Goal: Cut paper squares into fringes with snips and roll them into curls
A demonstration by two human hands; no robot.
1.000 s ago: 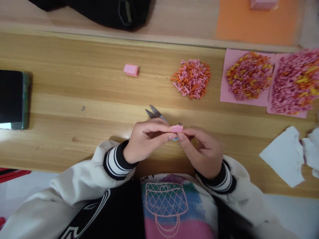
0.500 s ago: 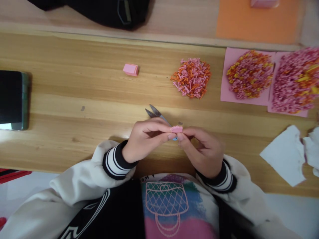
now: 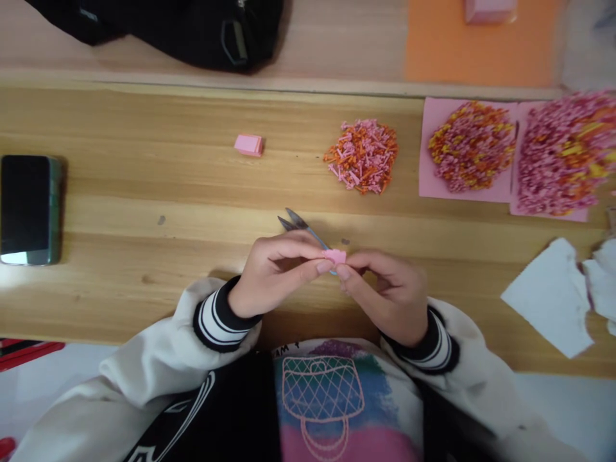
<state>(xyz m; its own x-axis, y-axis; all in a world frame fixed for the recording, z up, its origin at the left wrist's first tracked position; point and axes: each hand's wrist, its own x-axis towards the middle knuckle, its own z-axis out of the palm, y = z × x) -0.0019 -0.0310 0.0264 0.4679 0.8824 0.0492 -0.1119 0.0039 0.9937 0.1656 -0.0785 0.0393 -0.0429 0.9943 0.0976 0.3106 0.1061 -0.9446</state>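
My left hand (image 3: 276, 269) and my right hand (image 3: 387, 292) meet over the near part of the wooden table (image 3: 144, 212). Both pinch a small folded pink paper piece (image 3: 334, 256) between thumb and fingertips. Small grey scissors (image 3: 298, 226) lie on the table just behind my left hand, blades apart and pointing left; their handle end is hidden by my fingers. A second folded pink paper piece (image 3: 249, 144) lies farther back on the table.
A loose heap of pink and orange paper bits (image 3: 362, 156) lies behind my hands. Two pink sheets (image 3: 469, 151) with bigger heaps sit at right. A phone (image 3: 26, 210) lies far left, torn white paper (image 3: 553, 298) at right, a black bag (image 3: 192, 29) and orange sheet (image 3: 481, 45) behind.
The view has shifted slightly, so everything sits a little lower and to the left. My hands keep pinching the pink piece, which looks a bit smaller between the fingertips.
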